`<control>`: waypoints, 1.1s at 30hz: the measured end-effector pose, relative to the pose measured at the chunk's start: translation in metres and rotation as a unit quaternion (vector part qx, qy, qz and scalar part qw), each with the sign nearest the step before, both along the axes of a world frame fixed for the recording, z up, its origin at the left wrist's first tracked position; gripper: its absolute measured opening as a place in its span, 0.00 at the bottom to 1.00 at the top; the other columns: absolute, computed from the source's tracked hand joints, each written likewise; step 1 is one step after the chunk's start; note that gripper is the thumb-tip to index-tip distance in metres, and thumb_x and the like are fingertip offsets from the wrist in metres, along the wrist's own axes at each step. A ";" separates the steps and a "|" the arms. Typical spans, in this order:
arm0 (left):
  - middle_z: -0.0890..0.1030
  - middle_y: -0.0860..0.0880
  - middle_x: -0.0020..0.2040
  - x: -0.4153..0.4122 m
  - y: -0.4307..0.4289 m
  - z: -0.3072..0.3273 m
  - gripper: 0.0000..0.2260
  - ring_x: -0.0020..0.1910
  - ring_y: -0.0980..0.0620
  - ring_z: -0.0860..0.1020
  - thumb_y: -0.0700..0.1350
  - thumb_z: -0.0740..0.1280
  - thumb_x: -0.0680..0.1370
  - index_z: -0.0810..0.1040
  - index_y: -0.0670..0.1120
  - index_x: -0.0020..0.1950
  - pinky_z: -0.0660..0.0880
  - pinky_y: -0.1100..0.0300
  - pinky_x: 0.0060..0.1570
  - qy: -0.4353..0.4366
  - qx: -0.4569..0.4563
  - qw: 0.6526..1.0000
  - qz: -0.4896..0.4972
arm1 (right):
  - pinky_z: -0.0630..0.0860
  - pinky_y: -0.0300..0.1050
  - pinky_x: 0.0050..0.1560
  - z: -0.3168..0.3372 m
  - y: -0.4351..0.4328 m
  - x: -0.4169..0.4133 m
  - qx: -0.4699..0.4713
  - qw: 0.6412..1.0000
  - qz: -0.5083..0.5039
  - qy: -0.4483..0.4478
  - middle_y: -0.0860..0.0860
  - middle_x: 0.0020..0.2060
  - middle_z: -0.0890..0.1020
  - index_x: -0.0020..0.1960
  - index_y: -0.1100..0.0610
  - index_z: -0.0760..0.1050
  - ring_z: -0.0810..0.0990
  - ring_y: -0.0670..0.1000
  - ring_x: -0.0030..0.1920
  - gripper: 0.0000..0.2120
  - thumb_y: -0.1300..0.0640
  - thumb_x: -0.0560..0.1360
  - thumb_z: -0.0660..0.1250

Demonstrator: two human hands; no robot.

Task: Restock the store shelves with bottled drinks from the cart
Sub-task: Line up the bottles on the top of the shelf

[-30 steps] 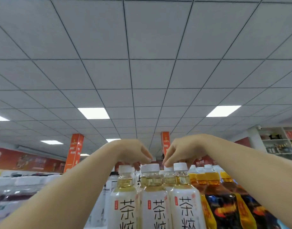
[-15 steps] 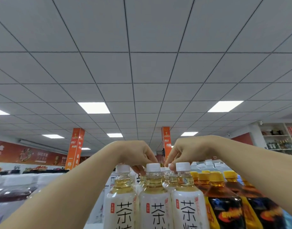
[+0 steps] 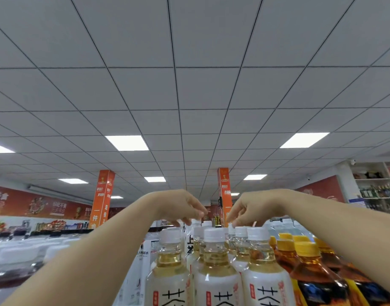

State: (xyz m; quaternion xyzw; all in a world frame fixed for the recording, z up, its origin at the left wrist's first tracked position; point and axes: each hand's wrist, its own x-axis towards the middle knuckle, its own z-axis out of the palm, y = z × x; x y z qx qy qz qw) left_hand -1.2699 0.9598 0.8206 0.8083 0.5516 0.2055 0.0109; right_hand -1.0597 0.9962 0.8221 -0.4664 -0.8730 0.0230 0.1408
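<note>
Pale tea bottles (image 3: 214, 266) with white caps and white labels stand in rows on the top shelf in front of me. Both my arms reach over the front row. My left hand (image 3: 180, 206) has its fingers curled down and pinches the cap of a rear tea bottle (image 3: 197, 221). On the other side, my right hand (image 3: 251, 208) curls its fingertips onto the cap of another rear bottle (image 3: 232, 228). The bodies of the rear bottles are hidden behind the front ones.
Amber drinks with yellow caps (image 3: 304, 257) crowd the right side. White cartons and bottles (image 3: 143, 257) stand at the left. Orange pillars (image 3: 103, 197) and a far wall shelf (image 3: 377, 191) lie beyond. The ceiling fills the upper view.
Both hands have shifted from the front caps to caps farther back. The view has dipped a little, so the bottles look nearer and larger.
</note>
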 end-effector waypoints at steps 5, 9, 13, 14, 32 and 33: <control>0.77 0.56 0.49 0.008 0.017 -0.007 0.16 0.42 0.58 0.80 0.45 0.65 0.78 0.74 0.49 0.66 0.77 0.65 0.47 0.033 -0.060 0.998 -0.015 | 0.76 0.37 0.51 -0.010 0.010 -0.005 -0.001 1.000 0.015 -0.017 0.43 0.53 0.78 0.64 0.52 0.75 0.78 0.46 0.56 0.16 0.52 0.77 0.64; 0.76 0.59 0.43 0.008 0.024 -0.009 0.15 0.40 0.58 0.80 0.44 0.65 0.78 0.75 0.47 0.65 0.78 0.65 0.47 0.024 -0.043 0.998 -0.027 | 0.76 0.40 0.56 -0.011 0.014 0.001 0.012 0.999 0.029 -0.016 0.46 0.60 0.78 0.63 0.53 0.75 0.78 0.45 0.58 0.15 0.52 0.78 0.63; 0.80 0.53 0.46 0.007 0.028 -0.011 0.14 0.43 0.55 0.81 0.46 0.65 0.78 0.75 0.47 0.64 0.79 0.63 0.47 0.014 -0.043 0.998 -0.034 | 0.76 0.42 0.59 -0.011 0.014 0.002 0.011 0.999 0.035 -0.017 0.48 0.62 0.78 0.64 0.54 0.75 0.78 0.44 0.58 0.16 0.52 0.77 0.64; 0.81 0.51 0.48 0.007 0.029 -0.012 0.14 0.44 0.55 0.81 0.46 0.65 0.78 0.75 0.47 0.64 0.79 0.63 0.47 0.012 -0.046 0.998 -0.035 | 0.76 0.42 0.59 -0.011 0.015 0.002 0.009 0.999 0.036 -0.015 0.48 0.62 0.78 0.63 0.54 0.75 0.78 0.44 0.58 0.16 0.52 0.77 0.64; 0.81 0.57 0.52 -0.038 -0.050 -0.012 0.18 0.51 0.57 0.79 0.60 0.61 0.74 0.76 0.54 0.60 0.77 0.60 0.53 -0.127 0.060 0.990 0.007 | 0.74 0.33 0.52 0.002 -0.053 -0.028 0.121 0.982 0.136 0.053 0.41 0.52 0.81 0.61 0.47 0.75 0.80 0.38 0.50 0.19 0.40 0.75 0.59; 0.81 0.57 0.53 -0.042 -0.060 -0.016 0.21 0.53 0.58 0.79 0.62 0.61 0.71 0.75 0.55 0.60 0.77 0.59 0.54 -0.121 0.034 0.992 0.002 | 0.74 0.34 0.55 0.000 -0.061 -0.033 0.114 0.983 0.143 0.020 0.41 0.53 0.81 0.61 0.47 0.76 0.79 0.38 0.51 0.20 0.39 0.75 0.59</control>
